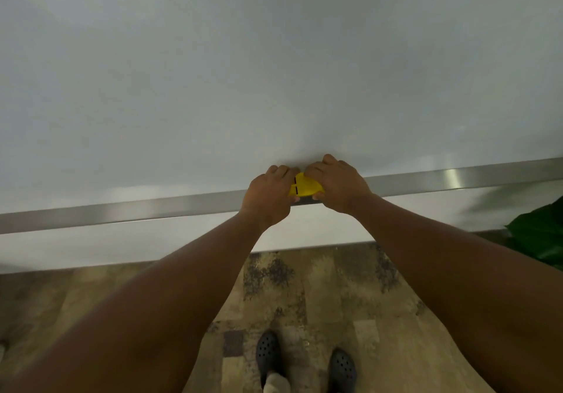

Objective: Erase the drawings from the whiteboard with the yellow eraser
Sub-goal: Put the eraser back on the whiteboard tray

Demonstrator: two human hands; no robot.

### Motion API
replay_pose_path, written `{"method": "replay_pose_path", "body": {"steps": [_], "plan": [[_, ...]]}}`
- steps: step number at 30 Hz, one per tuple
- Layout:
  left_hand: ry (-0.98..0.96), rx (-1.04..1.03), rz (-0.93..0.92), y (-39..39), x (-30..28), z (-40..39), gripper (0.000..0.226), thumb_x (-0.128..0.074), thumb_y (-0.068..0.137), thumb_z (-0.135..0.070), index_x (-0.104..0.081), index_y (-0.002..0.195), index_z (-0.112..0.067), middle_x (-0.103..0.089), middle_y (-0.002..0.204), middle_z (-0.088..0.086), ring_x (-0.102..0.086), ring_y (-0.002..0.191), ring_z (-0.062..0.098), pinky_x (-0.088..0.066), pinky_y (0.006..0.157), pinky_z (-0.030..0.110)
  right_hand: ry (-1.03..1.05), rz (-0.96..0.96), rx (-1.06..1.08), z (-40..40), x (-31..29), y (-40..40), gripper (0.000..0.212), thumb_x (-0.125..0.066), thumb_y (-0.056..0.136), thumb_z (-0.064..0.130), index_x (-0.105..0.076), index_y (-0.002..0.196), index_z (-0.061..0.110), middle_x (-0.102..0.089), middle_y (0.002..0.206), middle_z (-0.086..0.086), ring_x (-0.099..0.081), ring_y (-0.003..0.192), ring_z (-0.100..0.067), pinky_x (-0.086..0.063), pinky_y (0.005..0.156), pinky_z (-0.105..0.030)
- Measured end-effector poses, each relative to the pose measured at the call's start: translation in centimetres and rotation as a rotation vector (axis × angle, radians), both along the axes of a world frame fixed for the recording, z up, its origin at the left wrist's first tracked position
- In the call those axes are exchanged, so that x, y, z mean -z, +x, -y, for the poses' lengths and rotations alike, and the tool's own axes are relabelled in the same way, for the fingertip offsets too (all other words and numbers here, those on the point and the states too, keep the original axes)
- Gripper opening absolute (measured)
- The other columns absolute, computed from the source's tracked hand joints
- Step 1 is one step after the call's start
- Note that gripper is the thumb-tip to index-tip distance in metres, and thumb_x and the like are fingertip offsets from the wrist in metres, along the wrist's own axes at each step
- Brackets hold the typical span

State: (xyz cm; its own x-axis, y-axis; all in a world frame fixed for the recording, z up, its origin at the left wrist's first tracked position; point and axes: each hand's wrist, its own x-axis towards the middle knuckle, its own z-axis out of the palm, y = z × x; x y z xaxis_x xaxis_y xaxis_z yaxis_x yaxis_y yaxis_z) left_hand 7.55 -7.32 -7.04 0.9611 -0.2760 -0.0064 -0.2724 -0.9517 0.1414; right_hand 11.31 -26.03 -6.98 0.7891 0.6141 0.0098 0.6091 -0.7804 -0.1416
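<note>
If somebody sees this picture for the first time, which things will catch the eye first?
First the yellow eraser, gripped between the left hand and the right hand at the metal tray along the whiteboard's lower edge. The board shows no drawings here. Below, two dark perforated clogs stand on a patterned floor.

Both hands on yellow eraser [304, 184] at bottom edge of whiteboard [274, 72], by metal tray [152, 209]. Left hand [268, 196] and right hand [338, 185] closed around it. Black shoes [341, 368] on floor [320, 286].
</note>
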Motion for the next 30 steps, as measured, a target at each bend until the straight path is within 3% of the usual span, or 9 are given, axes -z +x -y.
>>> {"method": "replay_pose_path", "body": {"steps": [6, 15, 21, 30], "plan": [[0.043, -0.013, -0.003, 0.3, 2.3, 0.6, 0.057, -0.066, 0.092, -0.038, -0.045, 0.141, -0.019, -0.056, 0.129, 0.000, -0.055, 0.114, 0.022, -0.048, 0.076, 0.033, -0.003, -0.003, 0.026, 0.0, 2.2, -0.1, 0.042, -0.066, 0.083, 0.023, -0.057, 0.123, 0.015, -0.060, 0.122, -0.001, -0.046, 0.111, -0.025, -0.041, 0.082, -0.034], [0.037, -0.032, -0.020, 0.0, 4.4, 1.4, 0.054, -0.067, 0.092, -0.033, -0.046, 0.139, -0.017, -0.056, 0.129, 0.003, -0.057, 0.109, 0.025, -0.049, 0.083, 0.038, -0.008, -0.032, 0.021, 0.4, 4.0, -0.3, 0.043, -0.066, 0.086, 0.027, -0.057, 0.127, 0.016, -0.058, 0.126, -0.001, -0.045, 0.116, -0.025, -0.041, 0.086, -0.035], [0.040, -0.051, -0.001, -0.1, 4.6, 1.6, 0.045, -0.067, 0.093, -0.027, -0.051, 0.134, -0.017, -0.049, 0.126, 0.005, -0.058, 0.098, 0.026, -0.048, 0.080, 0.037, 0.030, -0.026, 0.029, 0.5, 4.4, -0.5, 0.037, -0.060, 0.092, 0.028, -0.058, 0.126, 0.016, -0.058, 0.126, -0.003, -0.047, 0.115, -0.026, -0.044, 0.085, -0.036], [0.128, -0.050, 0.004, -0.5, 4.9, 1.4, 0.048, -0.058, 0.098, -0.035, -0.047, 0.141, -0.016, -0.060, 0.126, 0.005, -0.058, 0.110, 0.027, -0.045, 0.089, 0.038, -0.030, 0.026, 0.068, 0.2, 4.9, -1.7, 0.032, -0.059, 0.090, 0.021, -0.059, 0.121, 0.014, -0.049, 0.133, -0.011, -0.050, 0.112, -0.032, -0.044, 0.083, -0.041]]}}
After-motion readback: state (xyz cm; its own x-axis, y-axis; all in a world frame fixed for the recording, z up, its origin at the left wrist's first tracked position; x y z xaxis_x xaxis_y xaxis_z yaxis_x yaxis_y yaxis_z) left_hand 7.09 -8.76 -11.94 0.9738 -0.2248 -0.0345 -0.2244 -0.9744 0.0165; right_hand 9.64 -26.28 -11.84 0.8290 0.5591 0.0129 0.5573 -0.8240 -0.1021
